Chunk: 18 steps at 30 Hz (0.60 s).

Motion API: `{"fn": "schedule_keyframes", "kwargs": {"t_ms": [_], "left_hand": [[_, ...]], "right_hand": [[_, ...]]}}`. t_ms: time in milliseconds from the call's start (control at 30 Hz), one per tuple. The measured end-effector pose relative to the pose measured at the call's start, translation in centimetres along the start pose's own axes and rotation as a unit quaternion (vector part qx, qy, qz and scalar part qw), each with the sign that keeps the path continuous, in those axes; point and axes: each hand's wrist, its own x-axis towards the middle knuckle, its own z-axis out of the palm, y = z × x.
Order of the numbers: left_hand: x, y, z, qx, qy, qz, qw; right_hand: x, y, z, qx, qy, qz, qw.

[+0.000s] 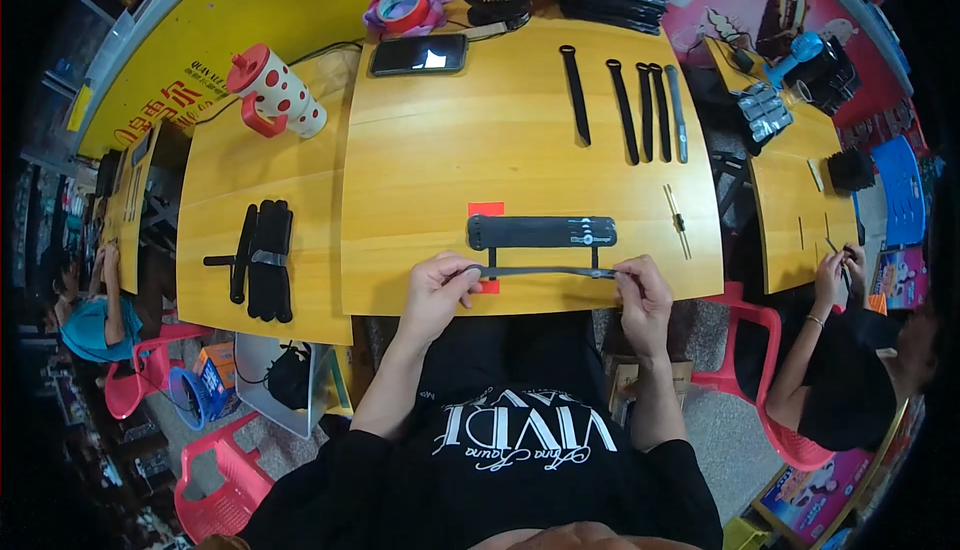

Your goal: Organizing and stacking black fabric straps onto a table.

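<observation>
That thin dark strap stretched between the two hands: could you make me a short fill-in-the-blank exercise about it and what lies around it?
1. The left hand and right hand each pinch one ____ of the thin strap.
2. Just beyond it on the table lies a wider black ____.
3. At the far right of the table, ____ loose straps lie side by side.
4. The cup to the left is white with red ____.

Missing words: end; band; five; dots

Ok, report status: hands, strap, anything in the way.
Left hand and right hand pinch the strap ends, stretched flat. Black pouch just behind, apart. Nothing blocking.
</observation>
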Motion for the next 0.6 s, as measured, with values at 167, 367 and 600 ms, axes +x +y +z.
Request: {"fn": "schedule_keyframes", "kwargs": {"t_ms": [167,367,600], "left_hand": [[0.5,0.6,0.7,-0.002,0.035,-0.032,0.999],[1.1,-0.1,0.9,-0.005,0.059,-0.014,0.998],[2.2,0.3,0.8,-0.005,0.077,-0.014,0.997]], "right_hand": [[0.4,0.4,-0.4,0.140,0.011,0.144,0.980],[1.7,1.1,0.1,0.121,0.022,0.079,0.989],[2.9,3.1,0.6,-0.006,0.061,0.010,0.998]]}}
